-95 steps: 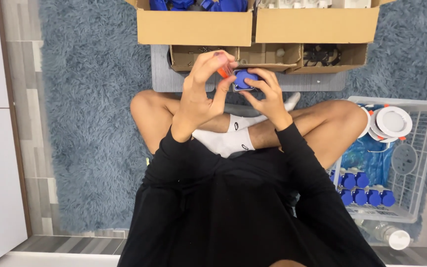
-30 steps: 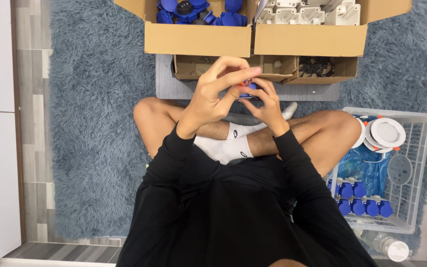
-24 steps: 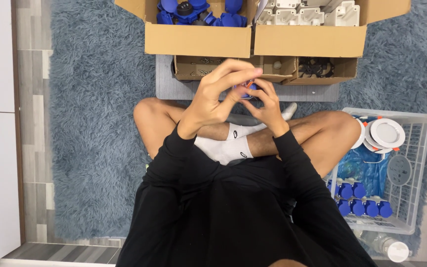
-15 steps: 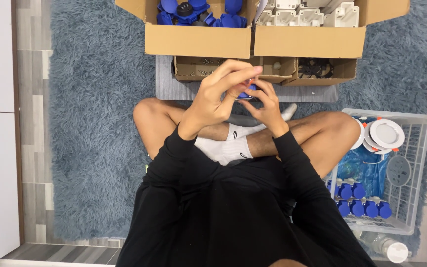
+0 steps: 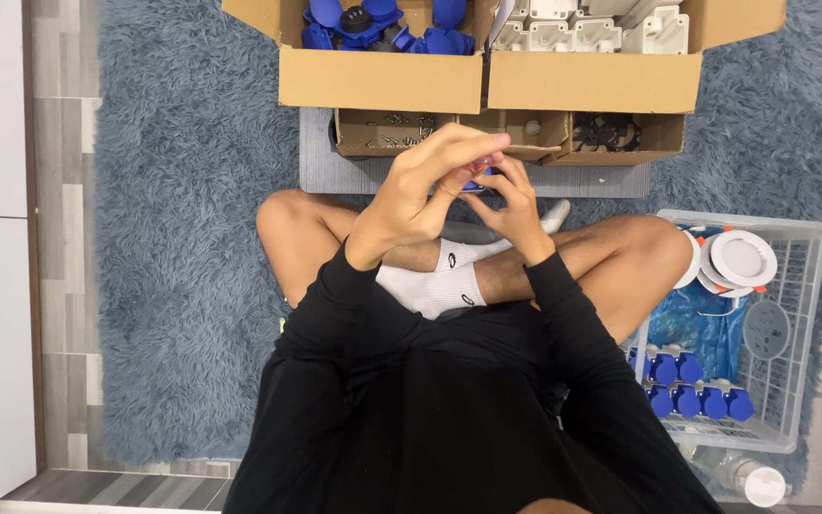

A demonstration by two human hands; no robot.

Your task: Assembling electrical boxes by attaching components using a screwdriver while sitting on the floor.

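Both my hands are up in front of me, over my crossed legs. Left hand [image 5: 430, 186] curls over the top, fingers closed round a small blue plastic part [image 5: 475, 181]; right hand [image 5: 516, 205] cups it from below at about 4 o'clock, thumb & fingertips pinched on it. There's a bit of orange/red showing between my left fingertips, too small to tell what it is. The part is mostly hidden by my fingers, so I can't tell how it's seated.

To do this well, imo: keep the right hand steady as the anchor & let the left do the turning or pressing, wrists close so nothing slips. Keep the part square, no forcing. If it drops it goes into the shaggy grey-blue rug [image 5: 183, 209] & small bits will be hard to find, so work low, over my lap.

At 12 o'clock sit the cardboard box of blue plastic caps [image 5: 378, 76] and, just beside it, the cardboard box of white plastic housings [image 5: 592, 81], w/ shallow cardboard trays of small hardware [image 5: 511, 133] in front. At 4 o'clock is the white wire basket [image 5: 801, 314] with round white discs & rows of blue pieces.
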